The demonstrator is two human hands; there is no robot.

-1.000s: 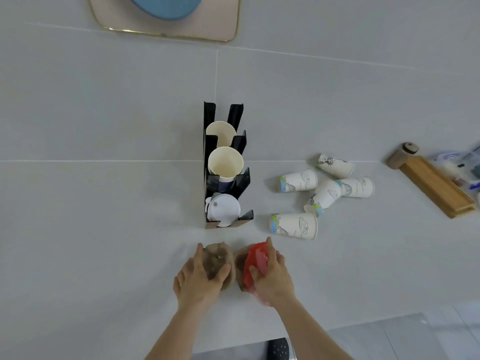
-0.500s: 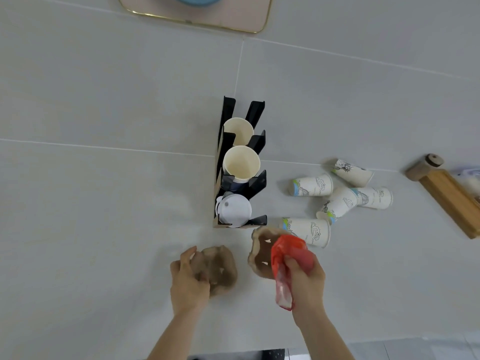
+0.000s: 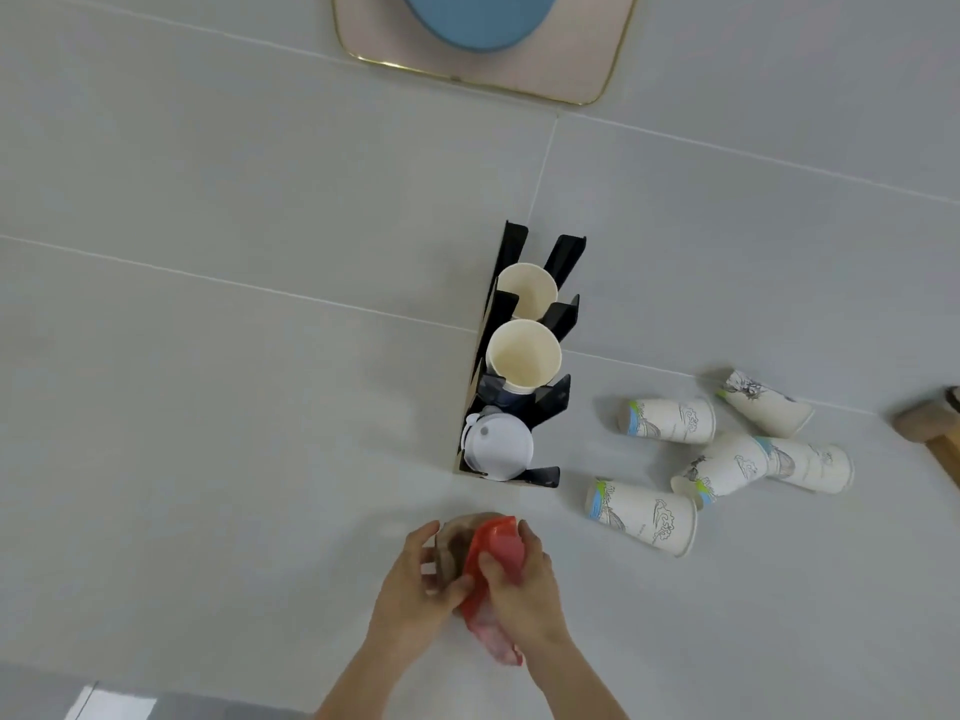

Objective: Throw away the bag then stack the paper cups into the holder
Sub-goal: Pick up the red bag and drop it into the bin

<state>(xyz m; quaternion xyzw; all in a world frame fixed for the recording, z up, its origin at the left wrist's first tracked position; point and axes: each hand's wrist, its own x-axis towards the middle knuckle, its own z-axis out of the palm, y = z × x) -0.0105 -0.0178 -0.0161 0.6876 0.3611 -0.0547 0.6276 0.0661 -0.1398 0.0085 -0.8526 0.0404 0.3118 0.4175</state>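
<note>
1. Pictured at the near edge of a pale tiled counter [image 3: 260, 407]: left hand [image 3: 415, 589] and right hand [image 3: 524, 589] pressed together around a crumpled brown wad [image 3: 452, 548] and a red plastic bag [image 3: 493, 558].
2. Right hand closed on the red plastic bag, thumb across its upper fold, a pinkish tail trailing out below the wrist toward the counter edge.
3. Left hand curled round the brown wad, fingers narrow, touching the bag at its left side; whether the wad sits inside the bag or merely against it, impossible to tell.
4. Judged by its folds: thin, limp, almost weightless film, likely slick. Best bunched whole in one fist rather than pinched by a corner, with the loose tail gathered in so nothing drags or spills.
5. Just beyond the hands, upright: black holder [image 3: 519, 366], two cream cups in its farther slots, a white lid-like piece in the nearest slot.
6. To its right, well clear of the hands: five printed paper cups [image 3: 722, 459] lying on their sides, two of them touching.
7. Probably light and easily crushed; a gentle grip round the mid-wall or near the rolled rim advised, never a squeeze on the open mouth. Liable to roll when nudged.
8. No bin in view; bag step apparently unfinished, stacking not yet begun.
</note>
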